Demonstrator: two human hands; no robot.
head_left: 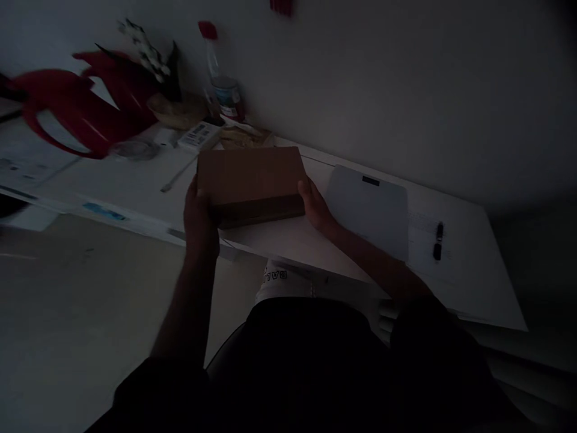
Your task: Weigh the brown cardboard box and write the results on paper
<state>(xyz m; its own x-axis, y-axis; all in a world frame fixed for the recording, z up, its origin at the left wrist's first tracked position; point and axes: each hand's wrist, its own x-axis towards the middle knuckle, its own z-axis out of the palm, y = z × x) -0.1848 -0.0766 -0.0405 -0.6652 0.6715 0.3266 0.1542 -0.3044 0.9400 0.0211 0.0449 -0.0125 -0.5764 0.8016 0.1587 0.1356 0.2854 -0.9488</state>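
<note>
The scene is dim. A closed brown cardboard box (250, 180) rests on a white desk (135, 186) near its front edge. My left hand (198, 213) grips the box's left side, thumb on top. My right hand (315, 207) presses against its right side. Both forearms reach forward from my dark clothing at the bottom of the view.
A grey laptop or tablet (369, 207) lies right of the box, with a sheet of paper and a black pen (438, 239) beyond it. At the back left stand a plastic bottle (215, 78), a red decoration (85, 102), a small white packet (198, 135) and clutter. A wall rises behind.
</note>
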